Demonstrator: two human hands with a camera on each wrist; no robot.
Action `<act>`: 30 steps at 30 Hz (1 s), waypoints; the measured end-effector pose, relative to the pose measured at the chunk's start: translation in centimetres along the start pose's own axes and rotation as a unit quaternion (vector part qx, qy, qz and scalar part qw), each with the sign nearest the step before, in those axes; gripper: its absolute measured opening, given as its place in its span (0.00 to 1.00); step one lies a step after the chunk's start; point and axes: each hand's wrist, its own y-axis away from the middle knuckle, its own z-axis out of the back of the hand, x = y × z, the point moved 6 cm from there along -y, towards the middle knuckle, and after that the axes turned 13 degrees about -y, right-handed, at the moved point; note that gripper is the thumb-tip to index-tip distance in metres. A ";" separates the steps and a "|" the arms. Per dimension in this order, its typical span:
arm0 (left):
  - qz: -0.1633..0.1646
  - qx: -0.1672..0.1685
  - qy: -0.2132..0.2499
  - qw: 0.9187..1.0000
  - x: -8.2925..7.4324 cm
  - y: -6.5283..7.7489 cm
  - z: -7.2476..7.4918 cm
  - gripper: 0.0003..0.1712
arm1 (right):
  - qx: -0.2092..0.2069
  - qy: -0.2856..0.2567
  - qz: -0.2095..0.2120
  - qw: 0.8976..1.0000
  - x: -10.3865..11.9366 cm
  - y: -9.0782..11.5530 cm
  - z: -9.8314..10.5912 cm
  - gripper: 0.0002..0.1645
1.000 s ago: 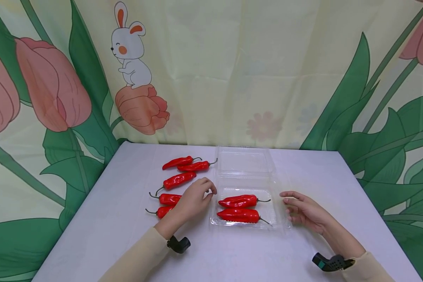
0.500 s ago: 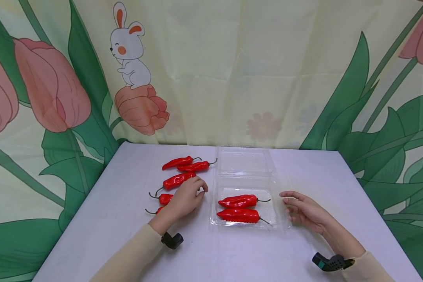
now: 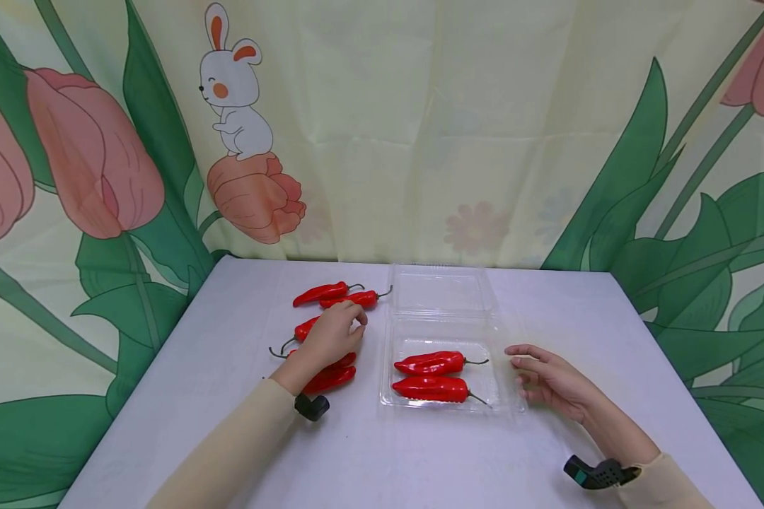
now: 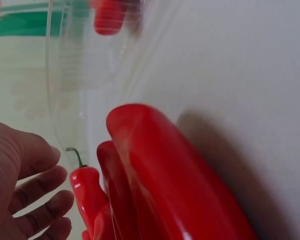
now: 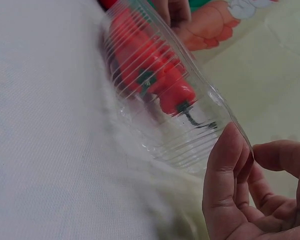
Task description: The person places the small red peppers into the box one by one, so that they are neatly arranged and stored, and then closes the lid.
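Observation:
My left hand (image 3: 331, 335) hovers over a group of red chili peppers (image 3: 330, 380) left of the box, fingers loosely bent and holding nothing. In the left wrist view its fingers (image 4: 42, 207) are spread beside a pepper with a green stem (image 4: 88, 190), and a large pepper (image 4: 165, 170) fills the foreground. My right hand (image 3: 550, 385) pinches the right rim of a clear plastic clamshell box (image 5: 190, 157) between thumb and fingers. Inside the box's near half, two red peppers (image 3: 429, 363) lie side by side, stems pointing right.
The box's lid (image 3: 442, 291) lies folded back toward the far table edge. Two more peppers (image 3: 321, 293) rest at the far left of the box. A white cloth covers the table (image 3: 420, 459), and a printed curtain (image 3: 382, 141) hangs behind it.
My left hand has moved left and then farther back, from the box's left edge to over the loose peppers. The right hand, the box and the peppers have stayed put.

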 end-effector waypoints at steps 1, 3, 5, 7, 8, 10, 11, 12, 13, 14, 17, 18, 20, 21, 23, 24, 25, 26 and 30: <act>0.001 -0.002 0.000 1.000 0.1 -0.2 0.0 0.20 | 0.000 0.002 0.001 1.000 0.0 0.0 0.0 0.24; 0.002 -0.005 -0.002 1.000 0.2 -0.5 0.1 0.20 | -0.001 0.002 0.001 1.000 0.0 0.0 0.0 0.24; 0.003 -0.009 -0.007 1.000 0.2 -0.8 0.1 0.21 | -0.001 0.003 0.001 1.000 0.0 0.0 0.0 0.25; 0.004 -0.011 -0.013 1.000 0.2 -1.0 0.2 0.21 | -0.001 0.003 0.001 1.000 0.0 0.0 -0.1 0.25; 0.005 -0.012 -0.017 1.000 0.2 -1.2 0.2 0.21 | -0.001 0.002 0.001 1.000 0.0 0.0 -0.1 0.25; 0.011 -0.014 -0.022 1.000 0.2 -1.4 0.2 0.22 | -0.001 0.002 0.001 1.000 0.1 0.1 -0.1 0.24; 0.015 -0.016 -0.023 1.000 0.3 -1.5 0.2 0.22 | -0.001 0.002 0.001 1.000 0.1 0.1 -0.1 0.24; 0.019 -0.016 -0.023 0.999 0.4 -1.5 0.3 0.23 | -0.001 0.001 0.001 1.000 0.1 0.1 -0.1 0.25; 0.023 -0.017 -0.023 0.999 0.5 -1.7 0.3 0.23 | -0.001 0.001 0.001 1.000 0.1 0.1 -0.1 0.25; 0.027 -0.019 -0.024 0.999 0.6 -1.8 0.4 0.23 | -0.001 0.001 0.001 1.000 0.1 0.1 -0.2 0.25; 0.031 -0.016 -0.022 0.999 1.0 -2.3 0.4 0.25 | 0.000 -0.001 -0.001 1.000 0.1 0.2 -0.2 0.25; 0.031 -0.014 -0.022 0.999 1.1 -2.5 0.3 0.26 | 0.000 -0.001 -0.001 1.000 0.0 0.2 -0.2 0.25; 0.032 -0.010 -0.018 0.999 1.4 -2.9 0.2 0.27 | -0.001 0.000 -0.001 1.000 0.0 0.2 -0.2 0.25; 0.032 -0.010 -0.017 0.999 1.5 -3.2 0.1 0.27 | -0.001 0.001 0.000 1.000 0.0 0.2 -0.2 0.25; 0.032 -0.014 -0.019 0.999 1.8 -3.6 0.1 0.27 | -0.002 0.003 0.002 1.000 0.1 0.2 -0.2 0.25; 0.034 -0.015 -0.020 0.999 1.9 -3.8 0.1 0.26 | -0.001 0.004 0.003 1.000 0.1 0.2 -0.2 0.25; 0.035 -0.017 -0.022 0.999 2.1 -3.9 0.1 0.25 | 0.000 0.004 0.003 1.000 0.1 0.2 -0.3 0.25; 0.036 -0.017 -0.025 0.999 2.2 -4.1 0.0 0.24 | 0.001 0.004 0.003 1.000 0.1 0.3 -0.3 0.25; 0.045 -0.005 -0.033 0.998 2.3 -4.5 -0.1 0.25 | 0.002 0.001 0.003 1.000 0.1 0.3 -0.3 0.25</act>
